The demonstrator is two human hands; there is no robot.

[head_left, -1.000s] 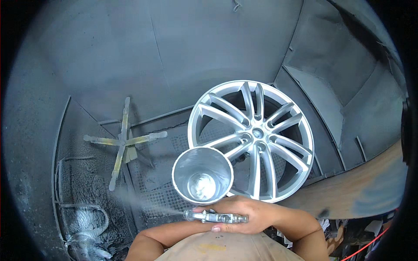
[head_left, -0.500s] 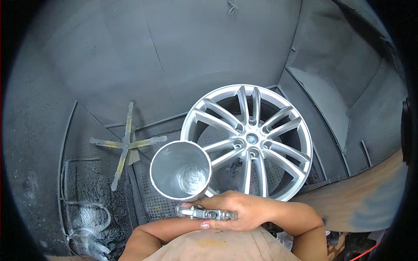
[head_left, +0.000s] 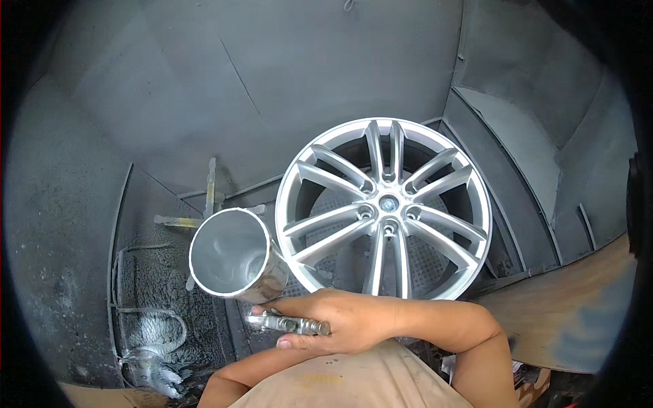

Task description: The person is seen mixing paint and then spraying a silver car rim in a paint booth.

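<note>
Head view
Right hand (head_left: 340, 319): closed around the metal body of a spray gun (head_left: 289, 324), fingers wrapped over the top, thumb underneath; forearm entering from the lower right.
Left hand: hidden; only the forearm (head_left: 265, 370) visible, crossing below the right hand; grip state cannot be told.
Spray gun: held level at the lower centre of the picture, metal end pointing left, just in front of the torso.
Paint cup (head_left: 231, 255): open-topped metal cylinder mounted on the gun, mouth tilted toward the camera, silvery inside; directly above the gun, just left of the wheel.
Alloy wheel (head_left: 384, 211): silver, multi-spoke, face toward the camera, slightly right of centre; lower rim just above the right hand, left rim close beside the cup.
Grating (head_left: 422, 262): perforated metal, visible through the spokes, behind and below the wheel.
Cross-shaped stand (head_left: 207, 197): paint-coated metal bars, left of the wheel, partly hidden behind the cup.
Booth walls (head_left: 204, 88): grey panels with overspray, enclosing the wheel at the rear and on both sides.
Hose coil (head_left: 153, 340): overspray-coated, lower left, well apart from the hands.
Board (head_left: 571, 319): brown, flat, lower right.
</note>
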